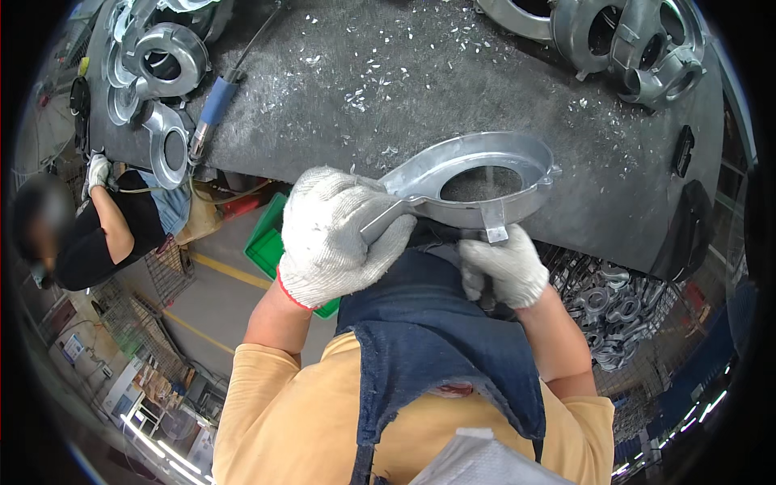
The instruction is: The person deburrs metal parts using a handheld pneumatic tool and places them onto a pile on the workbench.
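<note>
A silver volute-shaped metal casting [533, 194] with a large round opening is tilted over the near edge of the workbench. My left hand [335, 234], in a white knit glove, grips its narrow end with the thumb folded toward the metal. Just below the casting's small tab is my right hand [509, 271], also gloved. Its fingers are curled and closed; what they hold, if anything, is hidden beneath the hand.
Similar castings are piled on the dark workbench [323, 121] at far left [171, 61] and far right [594, 36]. Metal shavings litter the top. A blue-handled tool [217, 101] with a thin rod lies left. More parts [618, 307] fill a wire bin. A co-worker [105, 222] is at left.
</note>
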Available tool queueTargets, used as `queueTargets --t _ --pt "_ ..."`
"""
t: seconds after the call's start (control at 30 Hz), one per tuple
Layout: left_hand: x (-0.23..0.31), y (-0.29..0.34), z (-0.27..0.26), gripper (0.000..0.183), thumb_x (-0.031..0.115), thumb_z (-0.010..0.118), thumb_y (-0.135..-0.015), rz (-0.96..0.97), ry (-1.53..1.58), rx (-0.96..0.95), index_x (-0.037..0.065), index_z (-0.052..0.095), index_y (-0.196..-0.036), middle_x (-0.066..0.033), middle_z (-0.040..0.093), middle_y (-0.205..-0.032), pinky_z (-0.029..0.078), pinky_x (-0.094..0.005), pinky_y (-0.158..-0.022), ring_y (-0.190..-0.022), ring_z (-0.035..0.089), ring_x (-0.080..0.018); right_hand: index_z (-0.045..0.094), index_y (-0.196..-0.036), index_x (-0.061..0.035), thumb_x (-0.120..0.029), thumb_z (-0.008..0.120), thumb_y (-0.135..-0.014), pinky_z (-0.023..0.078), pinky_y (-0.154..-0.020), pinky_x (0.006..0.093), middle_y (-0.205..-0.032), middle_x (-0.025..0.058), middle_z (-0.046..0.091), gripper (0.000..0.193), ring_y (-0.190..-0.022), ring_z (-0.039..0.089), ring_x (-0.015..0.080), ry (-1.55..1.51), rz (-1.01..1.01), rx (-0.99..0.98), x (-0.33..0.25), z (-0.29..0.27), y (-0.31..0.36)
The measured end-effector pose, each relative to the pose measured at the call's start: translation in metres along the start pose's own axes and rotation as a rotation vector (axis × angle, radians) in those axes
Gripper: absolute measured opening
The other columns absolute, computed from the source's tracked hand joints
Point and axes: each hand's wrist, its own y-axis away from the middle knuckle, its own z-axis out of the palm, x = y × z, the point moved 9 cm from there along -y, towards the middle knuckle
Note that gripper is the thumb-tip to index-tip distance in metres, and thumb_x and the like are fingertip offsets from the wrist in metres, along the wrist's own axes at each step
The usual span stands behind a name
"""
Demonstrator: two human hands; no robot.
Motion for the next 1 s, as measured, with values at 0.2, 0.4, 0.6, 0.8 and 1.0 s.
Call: queueTargets --t 0.2,0.4,0.6,0.8,1.0 --pt "0.005 -0.006 -0.001 0.017 0.011 0.088 -0.075 -0.009 -0.053 0.011 0.01 0.083 -0.091 -0.0077 0.079 -0.088 0.056 -0.0442 -0.081 -0.084 0.077 -0.0298 0.061 -0.107 -0.0032 -0.015 0.08 -0.098 0.052 -0.045 0.0319 -0.068 0.0063 0.067 0.024 -0.051 0.065 0.0153 0.198 -0.046 -0.258 0.003 0.037 -0.005" --pt "0.013 -0.005 -0.003 0.013 0.015 0.088 -0.077 0.025 -0.118 -0.003 0.011 0.082 -0.088 -0.0068 0.078 -0.086 0.055 -0.0443 -0.078 -0.083 0.075 -0.0278 0.057 -0.095 -0.0013 -0.006 0.074 -0.09 0.053 -0.046 0.0373 -0.064 0.013 0.061 0.018 -0.049 0.062 0.0231 -0.277 -0.172 -0.241 -0.005 -0.004 0.022" --pt "0.04 -0.023 -0.002 0.012 0.018 0.088 -0.08 0.052 -0.194 -0.027 0.012 0.081 -0.087 -0.0049 0.072 -0.08 0.055 -0.0447 -0.076 -0.078 0.071 -0.0269 0.059 -0.116 -0.0026 -0.026 0.075 -0.105 0.05 -0.045 0.0307 -0.068 0.0068 0.062 0.03 -0.05 0.062 0.0188 -0.14 -0.062 -0.126 0.014 0.002 -0.014" --pt "0.07 -0.035 0.0 0.013 0.019 0.088 -0.081 0.103 -0.286 0.031 0.013 0.078 -0.086 -0.0048 0.068 -0.076 0.054 -0.0441 -0.074 -0.074 0.069 -0.0271 0.059 -0.116 -0.0032 -0.021 0.076 -0.104 0.05 -0.045 0.0311 -0.071 0.0065 0.064 0.028 -0.05 0.063 0.0174 0.096 -0.007 -0.18 0.004 0.012 0.011" --pt "0.091 -0.049 0.01 0.013 0.017 0.086 -0.082 0.155 -0.32 -0.014 0.011 0.075 -0.084 -0.0059 0.066 -0.073 0.053 -0.0447 -0.068 -0.072 0.069 -0.0277 0.065 -0.118 -0.0075 -0.025 0.087 -0.095 0.061 -0.07 0.042 -0.093 0.0162 0.076 0.037 -0.075 0.076 0.032 0.769 -0.242 0.164 0.028 -0.047 0.063"
